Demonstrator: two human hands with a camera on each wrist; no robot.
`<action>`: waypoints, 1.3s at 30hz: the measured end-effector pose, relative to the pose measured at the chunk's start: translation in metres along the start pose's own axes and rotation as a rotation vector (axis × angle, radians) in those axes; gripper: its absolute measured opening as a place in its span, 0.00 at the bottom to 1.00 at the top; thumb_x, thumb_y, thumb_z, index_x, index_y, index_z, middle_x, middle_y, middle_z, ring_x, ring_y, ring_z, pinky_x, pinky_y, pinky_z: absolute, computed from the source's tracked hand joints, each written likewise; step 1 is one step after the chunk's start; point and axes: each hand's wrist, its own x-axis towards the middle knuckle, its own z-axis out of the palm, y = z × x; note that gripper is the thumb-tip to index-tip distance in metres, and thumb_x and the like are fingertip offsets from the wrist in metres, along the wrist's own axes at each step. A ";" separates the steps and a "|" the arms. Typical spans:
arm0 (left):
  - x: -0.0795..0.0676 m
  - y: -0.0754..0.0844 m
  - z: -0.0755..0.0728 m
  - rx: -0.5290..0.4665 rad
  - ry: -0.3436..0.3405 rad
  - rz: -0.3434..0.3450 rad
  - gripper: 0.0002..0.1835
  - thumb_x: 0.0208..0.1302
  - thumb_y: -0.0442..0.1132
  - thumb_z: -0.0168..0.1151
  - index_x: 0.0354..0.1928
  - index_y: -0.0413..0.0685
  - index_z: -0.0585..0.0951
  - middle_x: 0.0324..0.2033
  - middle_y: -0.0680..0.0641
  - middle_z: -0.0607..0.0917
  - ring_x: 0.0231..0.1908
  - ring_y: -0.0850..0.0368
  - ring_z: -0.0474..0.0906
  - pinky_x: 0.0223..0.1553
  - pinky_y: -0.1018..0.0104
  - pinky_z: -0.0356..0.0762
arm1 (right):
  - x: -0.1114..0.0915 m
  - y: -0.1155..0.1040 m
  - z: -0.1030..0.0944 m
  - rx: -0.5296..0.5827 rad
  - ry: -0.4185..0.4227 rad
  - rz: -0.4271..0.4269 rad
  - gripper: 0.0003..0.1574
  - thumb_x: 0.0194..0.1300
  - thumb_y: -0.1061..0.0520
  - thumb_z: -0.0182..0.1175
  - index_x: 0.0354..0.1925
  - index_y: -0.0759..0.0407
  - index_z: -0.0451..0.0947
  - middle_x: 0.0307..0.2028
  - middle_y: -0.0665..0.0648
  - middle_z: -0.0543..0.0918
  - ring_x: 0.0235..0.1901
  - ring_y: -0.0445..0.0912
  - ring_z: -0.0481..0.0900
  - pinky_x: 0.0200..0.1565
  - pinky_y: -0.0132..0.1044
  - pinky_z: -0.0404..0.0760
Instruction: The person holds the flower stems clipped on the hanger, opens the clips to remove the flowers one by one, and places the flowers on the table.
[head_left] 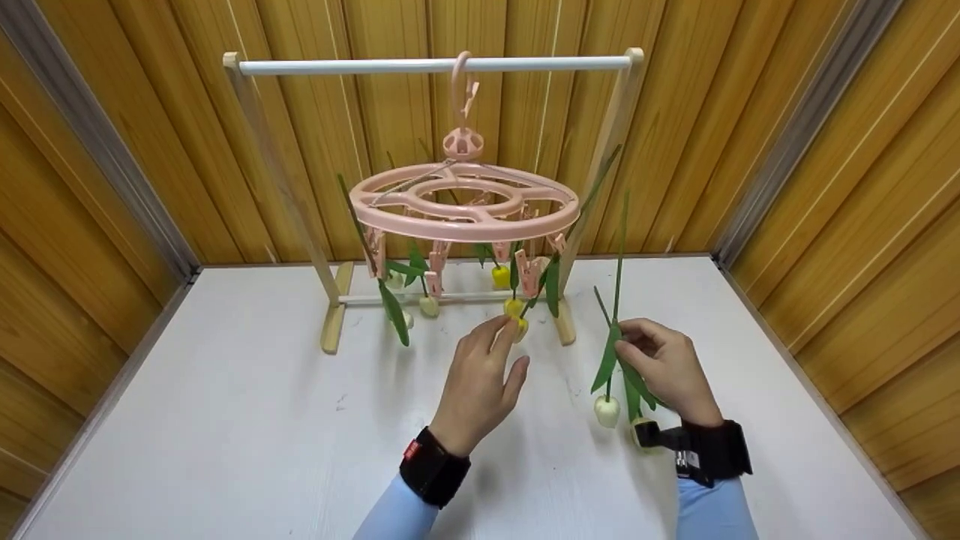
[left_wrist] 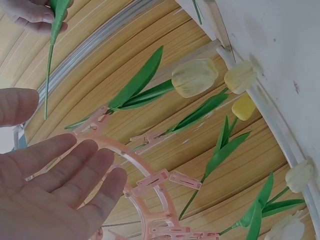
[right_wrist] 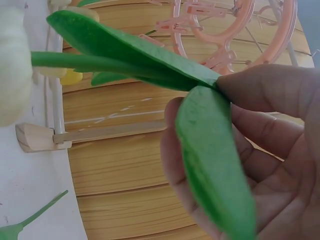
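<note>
My right hand pinches a white tulip by its leafy stem between thumb and fingers, bloom down and stem upward. In the right wrist view its broad leaf lies across the fingers. My left hand holds nothing; its fingers are straight in the left wrist view. In the head view its fingertips overlap a yellow tulip below the pink clip hanger. Upside down from the hanger's clothespins hang several white and yellow tulips, among them a pale one.
The hanger hooks over the white bar of a wooden stand. Another tulip lies on the white table below the right hand, its bloom partly covered by the wrist camera. Wood-patterned walls enclose the back and sides.
</note>
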 end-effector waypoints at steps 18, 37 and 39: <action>-0.001 0.000 0.005 0.025 -0.038 0.002 0.24 0.72 0.41 0.65 0.65 0.38 0.77 0.62 0.40 0.79 0.63 0.45 0.77 0.63 0.47 0.74 | 0.006 0.017 0.004 -0.028 -0.018 0.026 0.11 0.69 0.66 0.65 0.49 0.66 0.86 0.32 0.55 0.86 0.32 0.39 0.81 0.38 0.28 0.76; -0.003 -0.001 0.009 0.046 -0.019 0.027 0.24 0.70 0.41 0.67 0.64 0.39 0.77 0.60 0.40 0.81 0.61 0.45 0.78 0.61 0.48 0.76 | 0.011 0.035 0.012 -0.033 -0.107 0.165 0.12 0.70 0.62 0.62 0.50 0.65 0.78 0.35 0.56 0.84 0.37 0.47 0.80 0.40 0.35 0.76; -0.003 -0.001 0.009 0.045 -0.019 0.026 0.25 0.70 0.41 0.67 0.65 0.39 0.77 0.60 0.40 0.81 0.61 0.44 0.78 0.61 0.48 0.75 | 0.011 0.037 0.013 -0.035 -0.115 0.180 0.11 0.69 0.62 0.62 0.48 0.66 0.77 0.35 0.56 0.84 0.37 0.46 0.80 0.40 0.35 0.75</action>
